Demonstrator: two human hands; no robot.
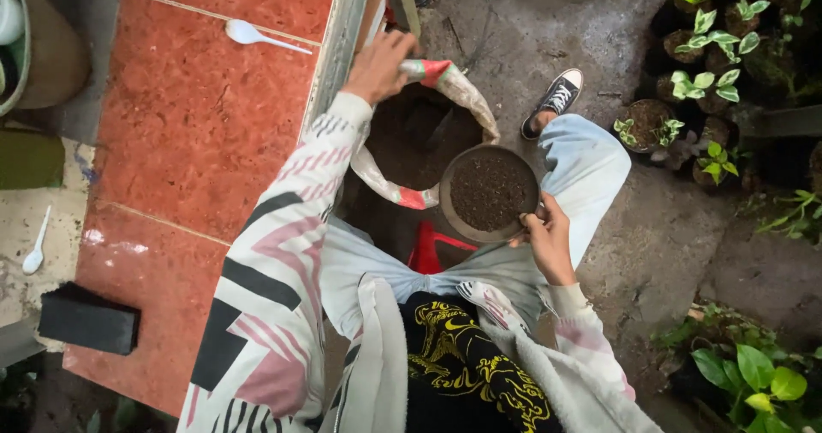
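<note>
A round dark plastic pot filled with dark soil (489, 193) sits level over the person's lap — the right hand (548, 240) has its grip pinched on the near rim, steadying it so nothing spills. Just beside it gapes a white woven sack with red trim (445, 77), soil inside; the left hand (377, 65) has its grip closed on the sack's far edge, holding the mouth open. Left of both runs a red tiled worktop (197, 116) — a white plastic spoon (257, 35) lies on it.
</note>
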